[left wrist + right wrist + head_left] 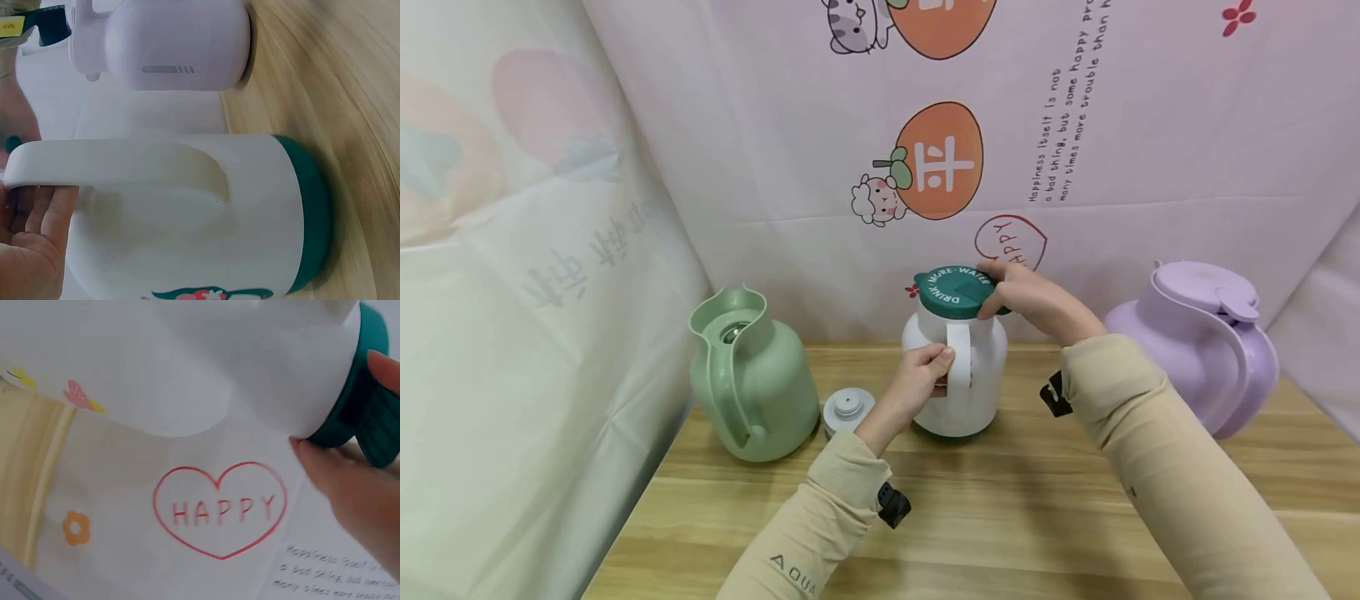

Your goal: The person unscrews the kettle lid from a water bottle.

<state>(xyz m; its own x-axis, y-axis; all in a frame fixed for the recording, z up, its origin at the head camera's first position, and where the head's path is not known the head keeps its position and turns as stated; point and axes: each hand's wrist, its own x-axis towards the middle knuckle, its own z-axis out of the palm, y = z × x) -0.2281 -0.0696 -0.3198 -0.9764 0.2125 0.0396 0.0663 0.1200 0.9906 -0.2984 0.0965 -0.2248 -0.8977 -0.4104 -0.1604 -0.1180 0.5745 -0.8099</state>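
Observation:
A white thermos jug [985, 375] with a green base stands upright near the back of the table. Its green lid [951, 293], lettered "DRINK MORE WATER", sits on the top. My left hand [921, 375] grips the jug's white handle [125, 164], fingers curled round it. At the lid's right side my right hand [1026, 296] holds the rim between thumb and fingers, and the right wrist view shows those fingers [325, 469] against the lid's edge. Beside the jug, to the left, lies a small round white stopper [847, 408], partly behind the left forearm.
A green jug [760, 392] with an uncovered mouth stands at the left. On the right is a lilac jug [1187, 350] with its lid on, partly behind the right sleeve. A printed white cloth [805, 167] hangs behind the wooden table [1000, 517].

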